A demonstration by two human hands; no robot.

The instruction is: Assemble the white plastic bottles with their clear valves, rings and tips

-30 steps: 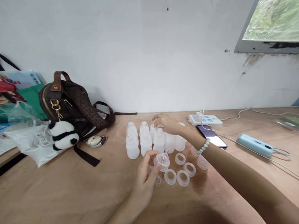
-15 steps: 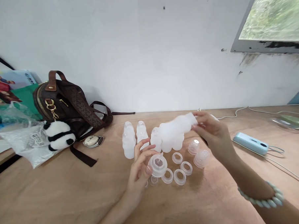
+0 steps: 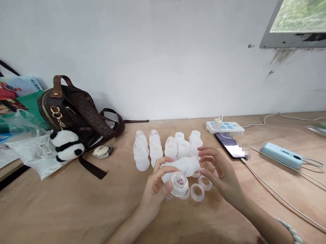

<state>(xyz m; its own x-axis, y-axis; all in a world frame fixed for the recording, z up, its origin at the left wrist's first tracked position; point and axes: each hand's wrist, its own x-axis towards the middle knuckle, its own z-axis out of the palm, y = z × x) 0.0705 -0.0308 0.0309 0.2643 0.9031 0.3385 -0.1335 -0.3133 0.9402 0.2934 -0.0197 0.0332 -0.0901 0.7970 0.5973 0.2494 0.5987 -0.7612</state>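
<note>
My left hand (image 3: 157,183) is closed on a clear bottle nipple (image 3: 179,184) set in its collar ring, between thumb and finger. A frosted white bottle (image 3: 181,167) lies tilted sideways behind the nipple, against the fingers of this same hand. Just right of the bottle's neck is my right hand (image 3: 221,173), its fingers spread and curved with nothing gripped. Loose collar rings (image 3: 197,192) lie on the table below, some partly covered by the hands. Behind them stand white bottles, some with clear tops (image 3: 141,151) and others with bare necks (image 3: 195,142).
On the left are a brown backpack (image 3: 78,111), a panda plush (image 3: 68,145) and a plastic bag (image 3: 31,153). A power strip (image 3: 233,126), a phone (image 3: 230,145), a blue device (image 3: 282,155) and white cables lie on the right of the wooden table (image 3: 75,212).
The white bottle has come down and left from my right hand to my left hand. My right hand has moved lower and its fingers have spread, exposing the phone and power strip.
</note>
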